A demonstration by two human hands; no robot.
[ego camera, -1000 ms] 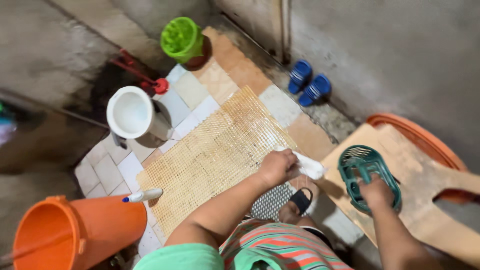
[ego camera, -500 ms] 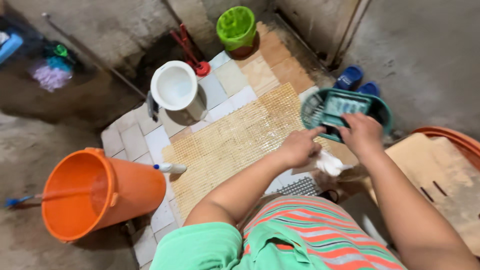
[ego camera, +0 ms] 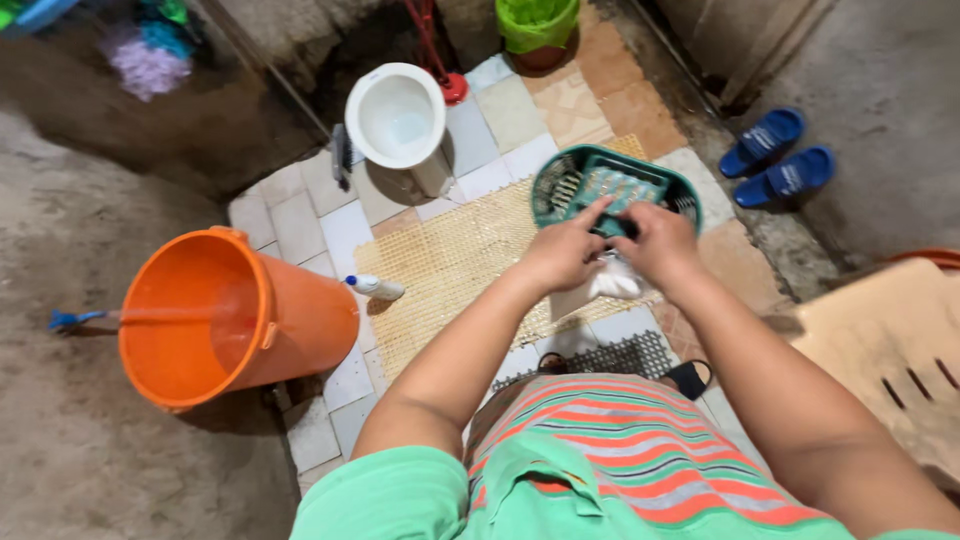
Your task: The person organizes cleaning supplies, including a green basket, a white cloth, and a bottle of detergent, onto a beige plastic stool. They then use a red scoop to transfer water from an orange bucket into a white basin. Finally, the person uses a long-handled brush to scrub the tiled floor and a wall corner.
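Observation:
Both hands meet over the yellow woven mat (ego camera: 450, 265). My right hand (ego camera: 662, 245) grips the near rim of a dark green plastic basket (ego camera: 575, 180) and holds it tilted above the mat. My left hand (ego camera: 562, 252) keeps a crumpled white cloth (ego camera: 615, 283) bunched beneath it, and its fingers reach up to touch the basket's rim. The cloth hangs between the two wrists. Below are my striped shorts and a green shirt.
A white toilet bowl (ego camera: 398, 115) stands on the tiles beyond the mat, with a red plunger (ego camera: 452, 86) and green bucket (ego camera: 537, 22) behind. An orange bucket (ego camera: 225, 315) stands left, a white bottle (ego camera: 376, 287) beside it. Blue slippers (ego camera: 780, 160) and a beige plastic seat (ego camera: 890, 350) lie right.
My right hand lifted the green basket off the beige seat and swung it left over the mat. My left hand, still with the cloth, came up to meet it. The view panned left.

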